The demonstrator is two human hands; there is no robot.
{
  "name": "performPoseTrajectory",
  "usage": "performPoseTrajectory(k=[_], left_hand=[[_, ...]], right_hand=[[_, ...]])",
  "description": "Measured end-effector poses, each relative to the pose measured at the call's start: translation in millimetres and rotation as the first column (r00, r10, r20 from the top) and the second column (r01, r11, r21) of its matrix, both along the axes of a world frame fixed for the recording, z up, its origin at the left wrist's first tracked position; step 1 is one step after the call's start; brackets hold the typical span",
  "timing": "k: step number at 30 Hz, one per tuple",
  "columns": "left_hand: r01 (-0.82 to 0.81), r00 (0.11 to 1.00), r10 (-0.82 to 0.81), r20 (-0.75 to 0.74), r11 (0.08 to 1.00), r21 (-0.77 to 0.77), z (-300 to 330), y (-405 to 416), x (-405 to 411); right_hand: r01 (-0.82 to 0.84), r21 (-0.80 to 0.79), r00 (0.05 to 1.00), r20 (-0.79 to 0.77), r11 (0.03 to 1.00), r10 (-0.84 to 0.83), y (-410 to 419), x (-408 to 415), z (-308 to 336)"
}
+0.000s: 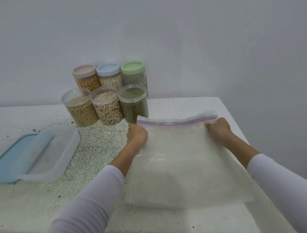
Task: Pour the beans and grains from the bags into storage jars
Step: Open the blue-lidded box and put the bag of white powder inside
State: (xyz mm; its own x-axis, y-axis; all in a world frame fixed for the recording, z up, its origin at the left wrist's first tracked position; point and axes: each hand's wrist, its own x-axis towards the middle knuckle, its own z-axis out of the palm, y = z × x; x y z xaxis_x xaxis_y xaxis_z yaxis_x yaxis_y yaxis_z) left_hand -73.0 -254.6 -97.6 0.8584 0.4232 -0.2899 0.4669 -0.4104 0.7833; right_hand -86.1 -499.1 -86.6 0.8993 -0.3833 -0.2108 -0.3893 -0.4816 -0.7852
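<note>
White sleeves reach forward, left hand (137, 135) and right hand (218, 129) each pinching a top corner of the flat zip bag (182, 162), its seal running crosswise toward the jars (107, 109)

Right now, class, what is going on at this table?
A person in white sleeves holds a large zip bag of white grain flat on the table, the left hand and right hand gripping its two top corners just below the closed zip strip. Behind it stand six filled jars: three lidded jars at the back, three open jars in front. An empty clear container with its blue lid sits to the left.
</note>
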Motion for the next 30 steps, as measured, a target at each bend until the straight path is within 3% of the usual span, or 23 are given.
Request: performPoseTrajectory(k=[4, 7, 11, 16, 19, 23, 27, 30], left_hand=[[0.093, 0.995, -0.089, 0.042, 0.989, -0.114, -1, 18, -4], [0.149, 0.988, -0.141, 0.066, 0.978, -0.147, 1, 39, -21], [0.273, 0.961, -0.277, -0.019, 0.953, -0.132, 7, 52, -47], [0.264, 0.956, -0.279, -0.087, 0.952, -0.154, 8, 33, -66], [0.212, 0.96, -0.252, -0.119, 0.938, -0.276, 11, 24, -65], [0.242, 0.943, -0.269, -0.197, 0.959, -0.149, 7, 23, -62], [0.186, 0.954, -0.21, -0.214, 0.974, -0.127, 0, 14, -60], [0.146, 0.973, -0.158, -0.169, 0.986, -0.08, -5, 16, -58]], right_hand=[[-0.126, -0.038, 0.992, -0.028, 0.991, 0.125, -17, -8, 8], [-0.12, 0.073, 0.989, -0.082, 0.99, 0.126, -33, -24, 9], [-0.114, 0.096, 0.963, -0.233, 0.989, 0.134, -40, -44, 10], [-0.208, 0.022, 0.933, -0.297, 0.978, 0.205, -29, -53, 4], [-0.23, 0.004, 0.923, -0.315, 0.973, 0.22, -21, -55, 2], [-0.235, 0.015, 0.941, -0.248, 0.972, 0.231, -16, -61, 2], [-0.251, -0.019, 0.947, -0.21, 0.968, 0.242, -20, -62, 4], [-0.166, 0.125, 0.971, -0.151, 0.978, 0.184, -25, -60, 3]])
